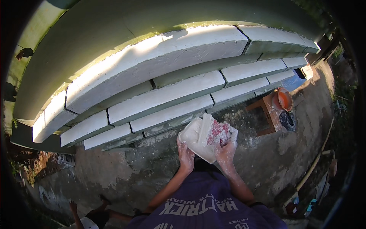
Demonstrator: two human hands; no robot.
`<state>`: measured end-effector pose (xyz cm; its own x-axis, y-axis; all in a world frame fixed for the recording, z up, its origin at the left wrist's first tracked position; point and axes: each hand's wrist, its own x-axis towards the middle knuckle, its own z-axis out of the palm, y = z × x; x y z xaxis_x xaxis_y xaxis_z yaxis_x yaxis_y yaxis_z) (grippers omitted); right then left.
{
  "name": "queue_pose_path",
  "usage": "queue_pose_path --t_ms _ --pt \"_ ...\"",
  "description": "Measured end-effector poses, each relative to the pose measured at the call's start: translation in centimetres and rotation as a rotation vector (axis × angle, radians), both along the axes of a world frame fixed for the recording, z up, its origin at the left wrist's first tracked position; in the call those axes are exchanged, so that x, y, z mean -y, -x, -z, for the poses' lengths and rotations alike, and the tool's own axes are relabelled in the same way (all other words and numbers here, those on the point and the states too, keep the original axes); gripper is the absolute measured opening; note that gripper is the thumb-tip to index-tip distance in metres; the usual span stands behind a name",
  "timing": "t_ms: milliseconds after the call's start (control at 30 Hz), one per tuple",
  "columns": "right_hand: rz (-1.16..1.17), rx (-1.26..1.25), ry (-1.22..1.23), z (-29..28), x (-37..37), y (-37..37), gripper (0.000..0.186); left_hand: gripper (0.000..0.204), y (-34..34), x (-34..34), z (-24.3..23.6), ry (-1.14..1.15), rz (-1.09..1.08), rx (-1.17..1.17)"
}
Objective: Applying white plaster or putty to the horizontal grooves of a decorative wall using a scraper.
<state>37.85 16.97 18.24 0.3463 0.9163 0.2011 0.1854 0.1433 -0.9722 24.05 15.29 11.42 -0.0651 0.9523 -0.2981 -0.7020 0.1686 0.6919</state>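
A shallow white tray (190,135) coated in wet-looking white material is held low in front of me, its lower side gripped by my left hand (185,154). My right hand (225,149) is closed on a red block-like tool (218,131) smeared with white, which rests against the tray and has a pale flat edge; its exact kind is unclear. Both hands are coated in white. Beyond them rise stepped, curved white ledges (164,87) split by dark joints, on a greenish wall (95,38).
An orange bucket (286,99) and a black bag (286,122) are by a brown low stand (267,118) at right. Another person (87,217) shows at lower left on the stained concrete ground (148,154). A long pipe (316,160) lies along the right edge.
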Motion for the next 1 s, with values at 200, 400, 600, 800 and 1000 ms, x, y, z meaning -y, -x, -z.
queue_pose_path --t_ms 200,400,600,800,1000 --pt "0.005 -0.213 0.032 0.1 0.8 1.2 0.046 0.055 -0.1 0.4 -0.4 -0.038 0.014 0.01" --pt "0.038 -0.452 -0.022 -2.2 1.0 -0.6 0.04 0.055 0.8 0.9 0.3 0.026 0.027 0.058" --pt "0.101 -0.746 0.004 -1.2 2.4 -1.9 0.037 0.054 1.0 1.3 2.1 0.062 0.037 0.053" --pt "0.137 -0.365 0.066 -0.2 3.7 -2.1 0.045 0.052 -0.5 1.1 2.9 0.057 0.074 0.087" --pt "0.15 -0.237 0.066 -1.5 2.7 -4.4 0.047 0.049 -3.4 0.4 1.9 0.004 0.094 0.076"
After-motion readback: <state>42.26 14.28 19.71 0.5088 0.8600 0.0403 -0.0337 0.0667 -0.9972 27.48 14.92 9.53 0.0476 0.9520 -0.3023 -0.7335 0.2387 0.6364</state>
